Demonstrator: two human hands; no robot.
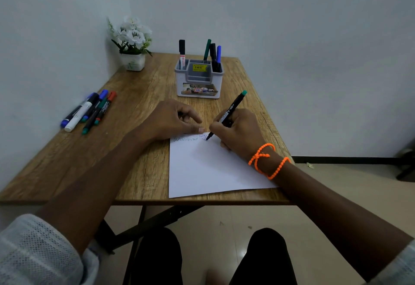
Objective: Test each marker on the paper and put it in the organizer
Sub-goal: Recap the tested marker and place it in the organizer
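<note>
My right hand [239, 130] grips a black marker with a green end [233, 107], its tip touching the white paper [206, 168] near the top edge, beside several zigzag test lines [188, 139]. My left hand [173, 119] rests on the table at the paper's top left corner, fingers loosely curled; whether a cap is inside it is hidden. The grey organizer [199, 82] stands behind the paper and holds several markers upright [213, 56]. Several more markers [89, 110] lie in a loose bundle at the table's left edge.
A white pot of white flowers [132, 42] stands in the far left corner against the wall. The wooden table [139, 96] ends just right of the paper. Walls lie close behind and to the left; my knees show below the front edge.
</note>
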